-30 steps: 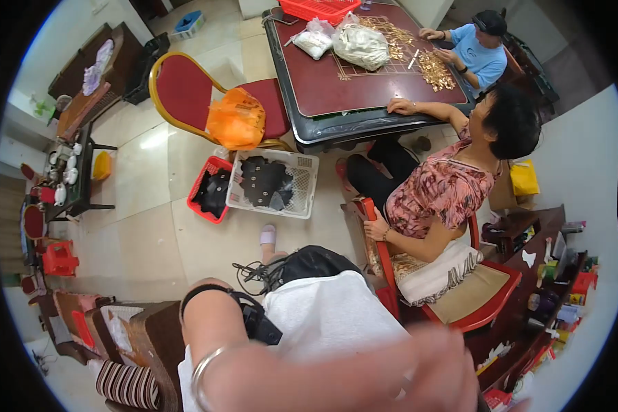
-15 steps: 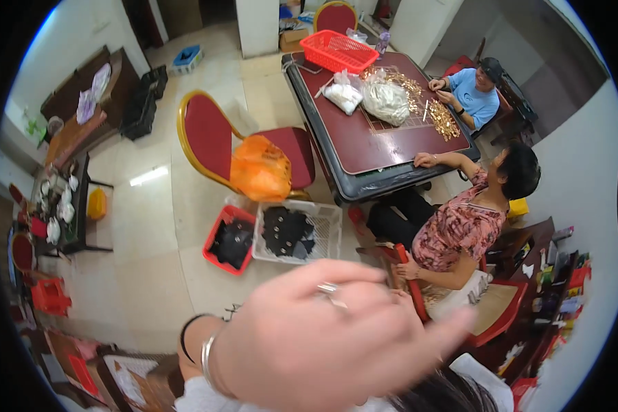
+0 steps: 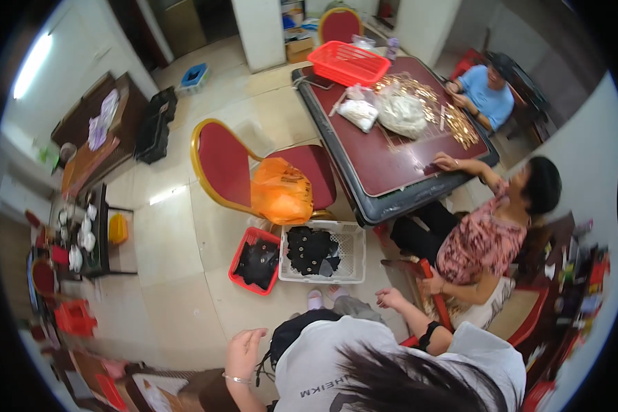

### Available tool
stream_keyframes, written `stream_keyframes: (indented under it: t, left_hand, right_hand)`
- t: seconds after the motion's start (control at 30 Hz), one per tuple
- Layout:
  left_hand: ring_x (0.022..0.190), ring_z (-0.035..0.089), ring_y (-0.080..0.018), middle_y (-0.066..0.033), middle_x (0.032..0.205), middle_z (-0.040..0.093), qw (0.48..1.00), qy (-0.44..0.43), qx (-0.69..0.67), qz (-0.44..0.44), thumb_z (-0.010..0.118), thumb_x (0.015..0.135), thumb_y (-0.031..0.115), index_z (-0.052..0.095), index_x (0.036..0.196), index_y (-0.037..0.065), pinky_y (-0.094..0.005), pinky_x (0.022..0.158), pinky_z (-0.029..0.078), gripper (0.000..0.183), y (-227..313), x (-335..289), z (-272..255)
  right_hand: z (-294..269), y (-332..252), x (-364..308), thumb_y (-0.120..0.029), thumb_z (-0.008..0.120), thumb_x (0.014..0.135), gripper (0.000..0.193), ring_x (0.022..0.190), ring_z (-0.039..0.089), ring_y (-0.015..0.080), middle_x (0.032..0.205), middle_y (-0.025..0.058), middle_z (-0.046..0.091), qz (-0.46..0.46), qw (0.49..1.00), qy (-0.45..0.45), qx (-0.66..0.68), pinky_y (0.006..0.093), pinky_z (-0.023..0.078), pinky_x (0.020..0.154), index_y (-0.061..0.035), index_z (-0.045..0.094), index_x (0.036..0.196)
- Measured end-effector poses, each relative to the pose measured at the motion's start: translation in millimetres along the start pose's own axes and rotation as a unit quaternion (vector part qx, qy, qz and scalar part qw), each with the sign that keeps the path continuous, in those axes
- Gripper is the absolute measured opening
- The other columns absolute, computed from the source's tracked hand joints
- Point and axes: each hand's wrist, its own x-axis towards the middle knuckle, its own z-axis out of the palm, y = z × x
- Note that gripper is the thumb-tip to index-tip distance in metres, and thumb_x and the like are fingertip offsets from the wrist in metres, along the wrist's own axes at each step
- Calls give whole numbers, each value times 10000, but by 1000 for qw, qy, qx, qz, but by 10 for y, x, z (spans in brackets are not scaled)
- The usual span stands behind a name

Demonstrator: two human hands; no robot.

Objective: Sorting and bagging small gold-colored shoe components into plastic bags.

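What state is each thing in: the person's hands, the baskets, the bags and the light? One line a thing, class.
Left hand: raised, nothing visible in it
Right hand: fingers slightly bent, nothing visible in it
Red floor basket: holding black pieces
White floor basket: partly filled with black pieces
Orange bag: crumpled, on chair
Large white bag: bulging
Red table basket: upright, uncovered
Light: lit

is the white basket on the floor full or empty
Partly full: black pieces lie in the white basket, but its right side is bare.
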Motion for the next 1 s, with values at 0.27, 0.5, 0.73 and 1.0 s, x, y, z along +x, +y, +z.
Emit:
stream_keyframes:
  t: [0.27, 0.5, 0.73, 1.0]
  left_hand:
    - [870, 623, -295, -166, 943, 646, 983, 134, 62, -111, 542, 887, 158, 622, 1079, 29, -352, 778, 472, 245, -12, -531, -47]
    - [815, 623, -282, -154, 906, 643, 949, 249, 81, -176, 532, 881, 144, 613, 1092, 30, -356, 740, 473, 254, -793, -1225, -689]
    - [781, 608, -279, -145, 853, 624, 906, 336, 172, -190, 524, 879, 109, 615, 1074, 14, -348, 696, 470, 236, -1577, -1861, -1771]
    - [819, 610, -305, -163, 879, 631, 906, 364, 89, -196, 532, 871, 117, 626, 1024, 8, -375, 728, 466, 210, -2354, -1705, -2591]
  right_hand:
    - [320, -672, 695, -135, 521, 869, 231, 657, 656, 195, 753, 124, 657, 37, 996, -23, -81, 313, 540, 600, -34, 595, 1063]
    - [1311, -1324, 889, -103, 520, 857, 205, 598, 647, 196, 665, 104, 624, 11, 996, -78, -45, 324, 545, 574, -31, 596, 1034]
    - [2700, -1359, 1189, -46, 533, 787, 213, 560, 635, 215, 701, 112, 634, 4, 994, -16, -111, 366, 549, 534, -47, 628, 978]
    - [4537, -2342, 846, -117, 562, 753, 296, 667, 629, 202, 806, 110, 643, -158, 883, -157, -414, 325, 535, 599, -56, 656, 1028]
